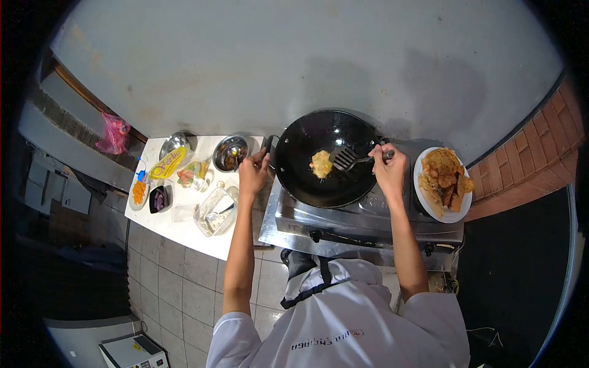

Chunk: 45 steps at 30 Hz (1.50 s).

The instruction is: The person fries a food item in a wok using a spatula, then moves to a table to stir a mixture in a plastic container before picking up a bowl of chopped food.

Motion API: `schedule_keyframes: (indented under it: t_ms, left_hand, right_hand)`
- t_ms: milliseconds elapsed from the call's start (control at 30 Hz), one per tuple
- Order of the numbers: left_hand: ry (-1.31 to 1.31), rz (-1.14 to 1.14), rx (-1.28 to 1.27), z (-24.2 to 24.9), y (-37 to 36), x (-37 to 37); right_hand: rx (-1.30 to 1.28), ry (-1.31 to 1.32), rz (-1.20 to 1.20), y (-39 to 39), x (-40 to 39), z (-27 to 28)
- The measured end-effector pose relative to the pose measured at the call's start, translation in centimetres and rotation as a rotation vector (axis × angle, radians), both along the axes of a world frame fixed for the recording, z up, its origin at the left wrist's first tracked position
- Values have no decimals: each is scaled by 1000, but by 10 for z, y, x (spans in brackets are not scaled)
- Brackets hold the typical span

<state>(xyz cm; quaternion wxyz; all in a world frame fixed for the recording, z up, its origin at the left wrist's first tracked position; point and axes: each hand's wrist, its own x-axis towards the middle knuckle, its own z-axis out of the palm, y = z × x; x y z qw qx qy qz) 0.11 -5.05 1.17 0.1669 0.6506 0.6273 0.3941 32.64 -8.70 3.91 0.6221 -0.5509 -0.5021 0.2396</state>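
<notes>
A large black wok [300, 135] sits on the steel gas stove, tilted slightly toward me. My left hand [252, 175] is closed at the wok's left loop handle [271, 147]. Closed around the handle of a black slotted spatula [345, 159], my right hand [390, 170] is at the wok's right rim. The spatula's head lies inside the wok, touching or very near the right edge of a small yellowish fritter [320, 164]. Oil glistens on the wok's dark surface around it.
Right of the wok, a white plate [455, 216] of fried food stands on the stove [294, 230]. The white table [184, 236] at left holds metal bowls [230, 152], a clear container [215, 211], a yellow packet [169, 163] and chopped vegetables. A wall rises behind.
</notes>
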Motion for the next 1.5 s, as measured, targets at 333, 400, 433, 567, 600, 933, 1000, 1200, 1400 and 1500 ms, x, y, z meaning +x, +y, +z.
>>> schedule_keyframes:
  t_ms: [333,400,433,567,600,933,1000,1200,1400,1500]
  left_hand:
    - [5,-3,-21,-2,0,-2]
    - [3,5,-23,0,-1,0]
    - [1,12,-25,0,-1,0]
    - [13,15,-35,1,-1,1]
    - [-11,13,-23,1,-1,2]
    - [-1,11,-22,4,-3,2]
    - [-7,3,-9,-1,-1,0]
    - [-22,4,-58,4,-3,1]
    - [-17,-2,-12,0,-1,1]
    - [-28,1,-2,0,-1,2]
  right_hand:
    - [-77,-8,79,-7,-9,-8]
    - [-64,-23,86,-7,-11,-7]
    - [-79,-44,84,-7,-13,-6]
    - [-128,-157,87,-6,-16,-2]
    - [-128,-158,88,-5,-17,-5]
    - [-65,-261,119,2,-25,1]
    - [-83,-271,122,3,-27,5]
    - [-115,-266,124,11,-33,8]
    - [-45,-258,97,19,-34,3]
    - [-141,-271,108,17,-35,11]
